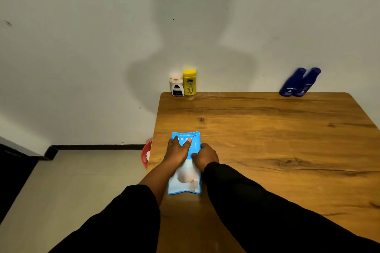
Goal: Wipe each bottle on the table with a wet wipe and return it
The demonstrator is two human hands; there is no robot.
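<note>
A light-blue pack of wet wipes (185, 183) lies flat near the left front of the wooden table (267, 139). My left hand (177, 152) lies on the pack's upper half, fingers straight and spread. My right hand (204, 156) sits at the pack's right side with its fingers curled on the pack's middle; what they pinch is hidden. At the table's far left corner stand a white bottle (176, 85) and a yellow bottle (189, 82), side by side. Two dark-blue bottles (299, 82) stand together at the far right, against the wall.
A red bowl or bin (146, 155) peeks out below the table's left edge, on the pale tiled floor (72, 181). The wall runs directly behind the table. A dark piece of furniture (12, 170) stands at the far left.
</note>
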